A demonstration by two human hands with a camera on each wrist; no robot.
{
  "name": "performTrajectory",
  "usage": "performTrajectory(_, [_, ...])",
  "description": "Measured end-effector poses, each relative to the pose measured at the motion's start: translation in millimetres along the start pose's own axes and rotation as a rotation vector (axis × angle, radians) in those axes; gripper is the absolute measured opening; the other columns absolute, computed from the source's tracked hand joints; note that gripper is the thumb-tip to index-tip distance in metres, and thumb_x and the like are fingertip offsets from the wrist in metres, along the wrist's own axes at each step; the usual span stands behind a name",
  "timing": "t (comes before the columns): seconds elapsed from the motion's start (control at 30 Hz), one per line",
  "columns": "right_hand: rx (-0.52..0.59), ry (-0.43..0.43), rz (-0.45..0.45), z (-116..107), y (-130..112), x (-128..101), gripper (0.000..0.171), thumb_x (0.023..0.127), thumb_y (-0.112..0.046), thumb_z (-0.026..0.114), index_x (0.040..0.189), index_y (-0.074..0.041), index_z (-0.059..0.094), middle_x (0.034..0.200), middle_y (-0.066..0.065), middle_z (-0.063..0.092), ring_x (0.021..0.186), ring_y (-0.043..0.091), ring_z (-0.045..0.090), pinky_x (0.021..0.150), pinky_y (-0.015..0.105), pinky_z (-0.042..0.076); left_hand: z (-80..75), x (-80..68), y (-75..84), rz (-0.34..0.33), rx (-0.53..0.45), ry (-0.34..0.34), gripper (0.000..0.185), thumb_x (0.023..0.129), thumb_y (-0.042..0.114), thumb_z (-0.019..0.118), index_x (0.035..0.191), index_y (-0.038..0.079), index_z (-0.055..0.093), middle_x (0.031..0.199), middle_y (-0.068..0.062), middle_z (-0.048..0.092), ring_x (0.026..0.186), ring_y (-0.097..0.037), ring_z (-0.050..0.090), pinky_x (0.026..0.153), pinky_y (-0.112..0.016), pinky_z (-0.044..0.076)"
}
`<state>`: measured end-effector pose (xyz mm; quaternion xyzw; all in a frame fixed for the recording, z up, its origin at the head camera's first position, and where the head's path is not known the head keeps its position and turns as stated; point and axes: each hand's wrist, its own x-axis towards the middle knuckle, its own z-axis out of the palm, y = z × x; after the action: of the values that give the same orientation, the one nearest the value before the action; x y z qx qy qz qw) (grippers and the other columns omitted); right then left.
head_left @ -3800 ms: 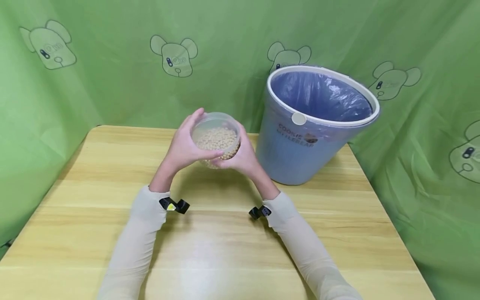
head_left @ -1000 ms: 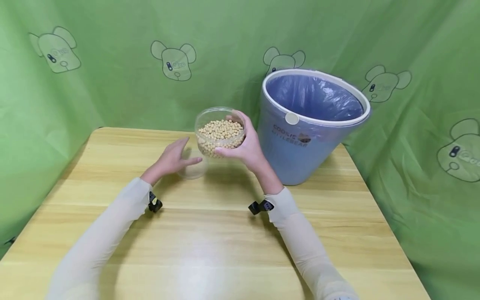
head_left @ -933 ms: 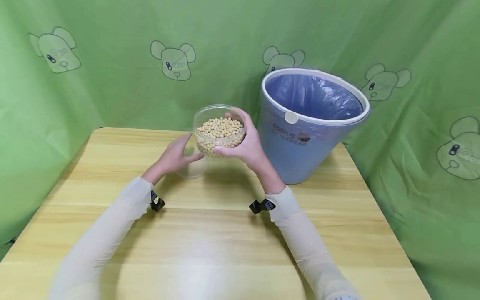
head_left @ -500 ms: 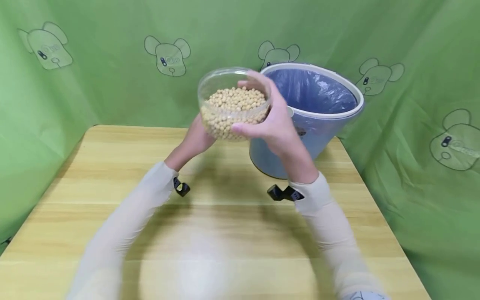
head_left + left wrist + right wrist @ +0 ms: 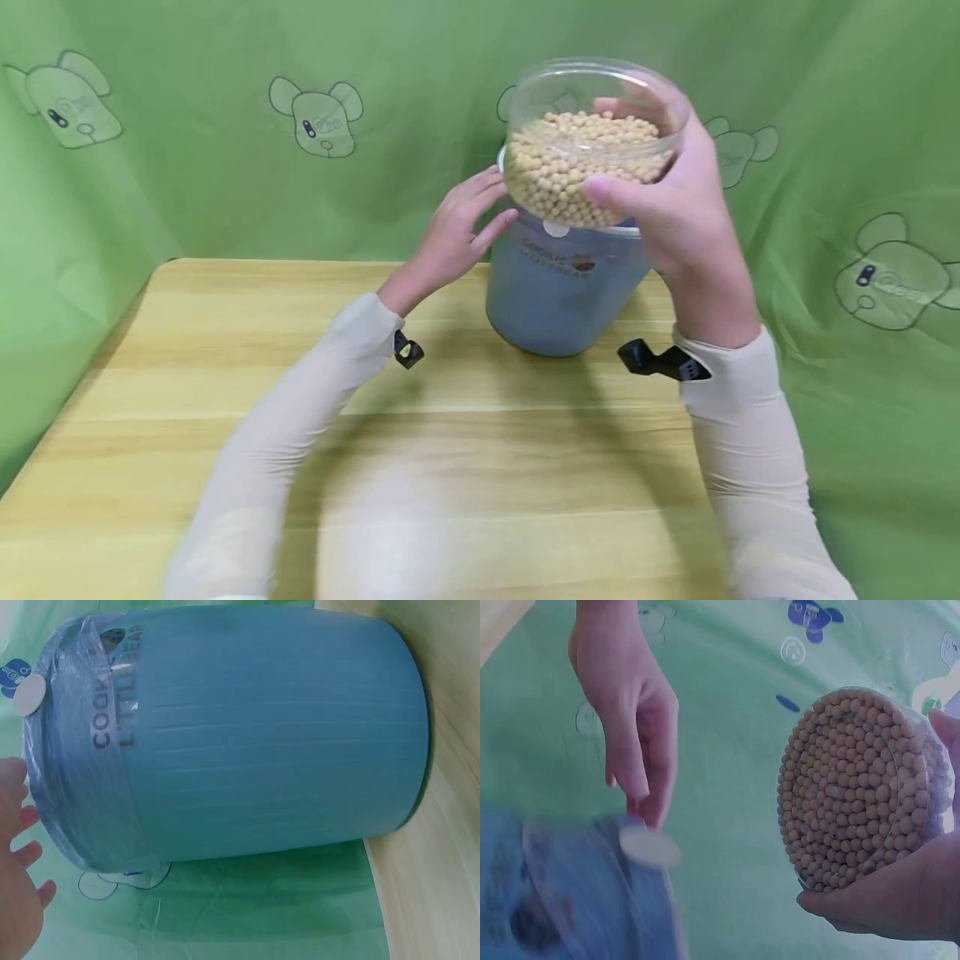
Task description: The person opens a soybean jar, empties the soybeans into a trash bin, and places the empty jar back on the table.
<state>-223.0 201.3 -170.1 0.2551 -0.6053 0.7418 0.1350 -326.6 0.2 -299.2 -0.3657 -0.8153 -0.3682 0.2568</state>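
Note:
My right hand (image 5: 686, 208) grips a clear round plastic tub (image 5: 536, 179), its thumb curled over the near side. The lidless tub is part full of pale soybeans (image 5: 592, 129) and tilts a little towards me. In the head view it hangs in front of a blue trash bin (image 5: 555, 292) and hides most of the bin's mouth. My left hand (image 5: 453, 233) reaches to the left side of the bin's rim, fingers straight and fingertips right at the edge. The right wrist view shows the tub's underside (image 5: 836, 791) packed with beans.
The bin stands upright at the back right of the wooden table (image 5: 480, 467), with a bluish bag folded over its rim and a round white button (image 5: 30, 694) on it. A green curtain (image 5: 187, 183) with bear-like drawings hangs behind and at both sides.
Both hands held the tub at first; then the left let go, near a clear round lid low on the table. Since then the tub has risen right towards the bin, and the left hand has followed.

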Motion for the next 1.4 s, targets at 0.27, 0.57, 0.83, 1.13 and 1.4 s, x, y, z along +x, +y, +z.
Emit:
performTrajectory(0.27, [0.011, 0.036, 0.034, -35.1, -13.2, 7.6, 0.072, 0.070, 0.028, 0.065, 0.134, -0.001, 0.057, 0.133, 0.022, 0.052, 0.109, 0.031, 0.061, 0.090, 0.030, 0.061, 8.6, 10.8, -0.9, 0.057, -0.075, 0.072, 0.028, 0.100, 0.022, 0.066, 0.124, 0.009, 0.073, 0.135, -0.009, 0.068, 0.142, -0.026, 0.050, 0.125, -0.024, 0.027])
performTrajectory(0.57, [0.024, 0.066, 0.068, -85.8, -13.6, 30.0, 0.072, 0.073, 0.033, 0.061, 0.135, -0.002, 0.057, 0.132, 0.021, 0.052, 0.105, 0.030, 0.062, 0.084, 0.029, 0.063, 6.3, 16.8, 2.0, 0.060, -0.075, 0.056, 0.024, 0.095, 0.020, 0.072, 0.115, 0.008, 0.076, 0.125, -0.009, 0.073, 0.131, -0.027, 0.061, 0.118, -0.020, 0.037])
performTrajectory(0.83, [0.047, 0.066, 0.107, -122.3, -21.4, 45.7, 0.071, 0.074, 0.036, 0.058, 0.136, 0.001, 0.053, 0.124, 0.020, 0.056, 0.103, 0.030, 0.063, 0.083, 0.030, 0.063, 7.0, 19.8, 5.0, 0.105, -0.011, 0.008, 0.022, 0.096, 0.021, 0.070, 0.114, 0.010, 0.077, 0.123, -0.007, 0.073, 0.127, -0.023, 0.062, 0.117, -0.019, 0.039])
performTrajectory(1.13, [-0.170, 0.064, 0.190, -138.1, -31.7, 51.8, 0.087, 0.069, 0.038, 0.062, 0.142, -0.006, 0.044, 0.131, 0.012, 0.049, 0.106, 0.022, 0.060, 0.082, 0.022, 0.060, 8.5, 21.7, 6.1, 0.154, 0.083, -0.013, 0.023, 0.099, 0.024, 0.066, 0.114, 0.010, 0.076, 0.117, -0.006, 0.073, 0.115, -0.020, 0.066, 0.105, -0.023, 0.050])
performTrajectory(1.4, [-0.306, 0.018, 0.227, -139.8, -30.0, 48.2, 0.093, 0.067, 0.035, 0.069, 0.146, -0.005, 0.039, 0.130, 0.007, 0.050, 0.100, 0.018, 0.061, 0.077, 0.017, 0.060, 10.8, 24.7, 4.5, 0.234, 0.127, 0.000, 0.020, 0.101, 0.025, 0.062, 0.107, 0.010, 0.075, 0.105, -0.003, 0.071, 0.099, -0.020, 0.065, 0.088, -0.029, 0.055])
